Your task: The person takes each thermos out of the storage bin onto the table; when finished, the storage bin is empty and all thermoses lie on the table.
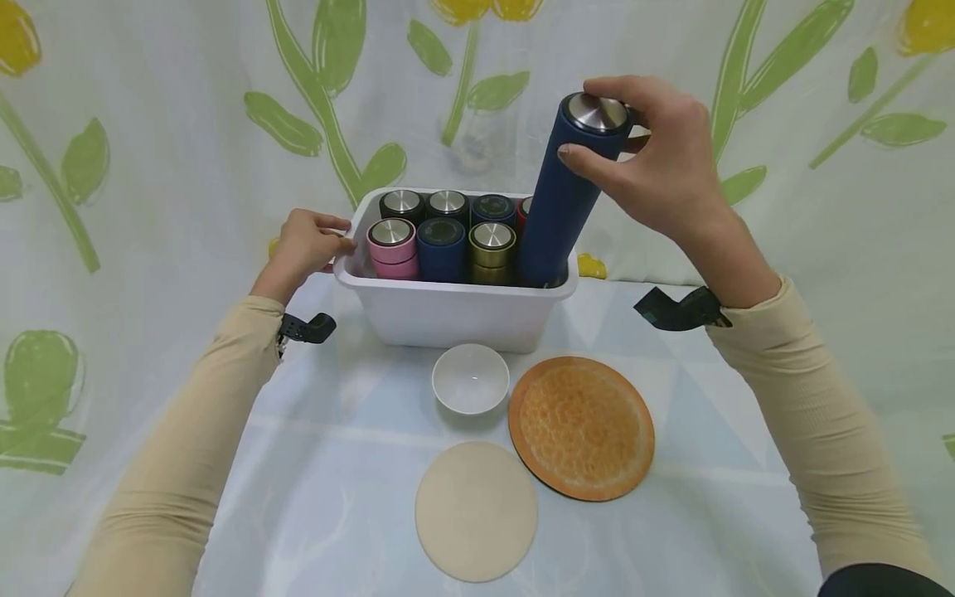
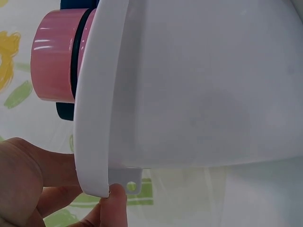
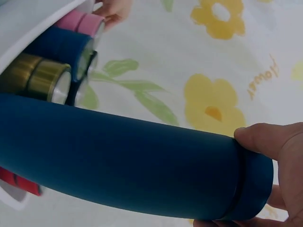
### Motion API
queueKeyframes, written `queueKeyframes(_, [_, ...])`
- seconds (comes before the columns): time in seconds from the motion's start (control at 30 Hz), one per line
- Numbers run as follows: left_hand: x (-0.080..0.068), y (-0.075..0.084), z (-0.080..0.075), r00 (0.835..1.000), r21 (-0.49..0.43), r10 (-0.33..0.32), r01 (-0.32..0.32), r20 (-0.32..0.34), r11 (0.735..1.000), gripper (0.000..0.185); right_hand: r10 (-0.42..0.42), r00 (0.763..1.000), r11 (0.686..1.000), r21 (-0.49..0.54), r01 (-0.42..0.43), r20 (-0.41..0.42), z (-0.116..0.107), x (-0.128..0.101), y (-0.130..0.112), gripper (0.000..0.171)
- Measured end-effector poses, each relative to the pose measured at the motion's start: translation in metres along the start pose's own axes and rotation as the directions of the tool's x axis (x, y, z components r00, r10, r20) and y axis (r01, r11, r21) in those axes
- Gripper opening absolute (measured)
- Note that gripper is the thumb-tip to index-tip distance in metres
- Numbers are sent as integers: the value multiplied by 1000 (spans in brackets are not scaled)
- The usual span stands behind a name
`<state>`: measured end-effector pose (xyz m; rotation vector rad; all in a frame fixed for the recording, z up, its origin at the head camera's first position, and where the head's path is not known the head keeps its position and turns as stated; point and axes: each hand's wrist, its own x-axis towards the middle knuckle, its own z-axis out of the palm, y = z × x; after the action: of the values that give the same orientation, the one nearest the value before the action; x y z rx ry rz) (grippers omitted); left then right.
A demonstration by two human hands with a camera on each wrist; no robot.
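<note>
My right hand (image 1: 660, 157) grips a dark blue thermos bottle (image 1: 563, 195) round its top, just below the silver lid. The bottle leans to the right, its lower end still inside the white plastic bin (image 1: 455, 311). In the right wrist view the thumb and fingers (image 3: 258, 137) clasp the bottle's cap end. At the bin's left end my left hand (image 1: 302, 249) holds the rim, with fingers on both sides of it in the left wrist view. Several more bottles stand in the bin: a pink one (image 1: 393, 249), a blue one (image 1: 442, 253), an olive-gold one (image 1: 492, 253) and others behind.
In front of the bin sits a white bowl (image 1: 470, 380). A round brown bread-patterned mat (image 1: 582, 427) lies to its right, and a round beige disc (image 1: 476, 512) nearer me. A curtain with flowers (image 1: 186, 166) hangs close behind the bin.
</note>
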<state>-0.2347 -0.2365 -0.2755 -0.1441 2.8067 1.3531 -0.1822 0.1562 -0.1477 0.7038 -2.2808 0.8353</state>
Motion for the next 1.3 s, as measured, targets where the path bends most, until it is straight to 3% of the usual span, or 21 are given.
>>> queueKeyframes(0.4, [-2, 5, -5, 1000, 13, -9, 9, -2, 1000, 47, 86, 991, 996, 14, -85, -105, -44, 11, 9, 49])
queueKeyframes(0.67, [-5, 4, -8, 1000, 13, -14, 14, -9, 1000, 46, 163, 977, 986, -21, -168, -140, -56, 9, 26, 49])
queueKeyframes(0.97, [-7, 0, -11, 1000, 34, -4, 4, -1, 999, 46, 279, 955, 959, -14, -282, -98, -45, 7, 59, 52])
queueKeyframes(1.3, [-7, 4, -9, 1000, 18, -5, 5, 10, 1000, 46, 326, 945, 936, -129, -328, -36, -15, 0, 95, 60])
